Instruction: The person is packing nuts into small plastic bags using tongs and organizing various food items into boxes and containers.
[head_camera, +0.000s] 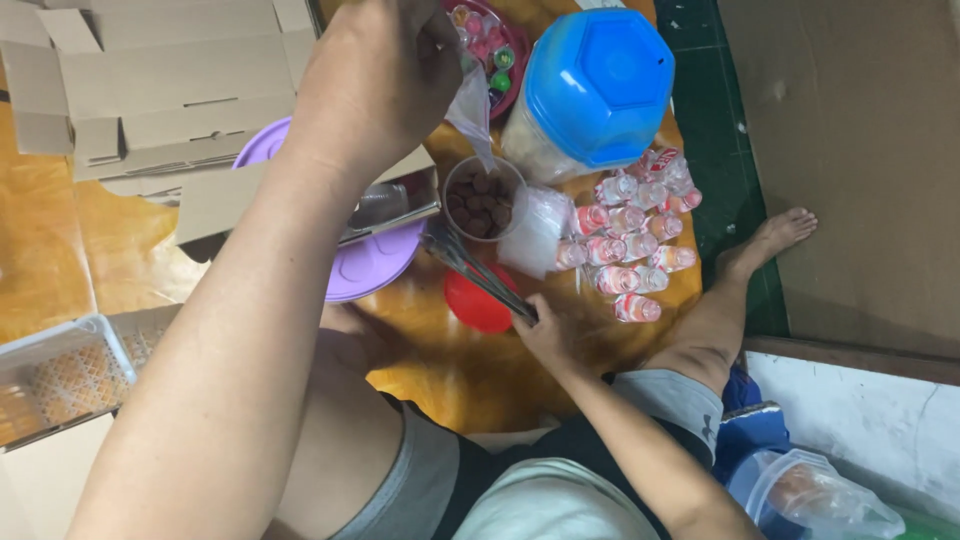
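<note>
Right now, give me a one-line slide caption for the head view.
Left hand lifts a clear plastic bag over a cup of brown pieces while right hand holds metal tongs.

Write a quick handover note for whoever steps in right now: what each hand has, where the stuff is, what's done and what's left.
Left hand: raised, pinching a small clear bag above the clear cup.
Right hand: gripping metal tongs, tips pointing toward the cup.
Cup: holds brown round pieces.
Nearby: stack of clear bags, small pink bottles, blue-lidded jar, red lid.
Done: bag looks empty so far.
Left: nothing picked up by the tongs yet.
</note>
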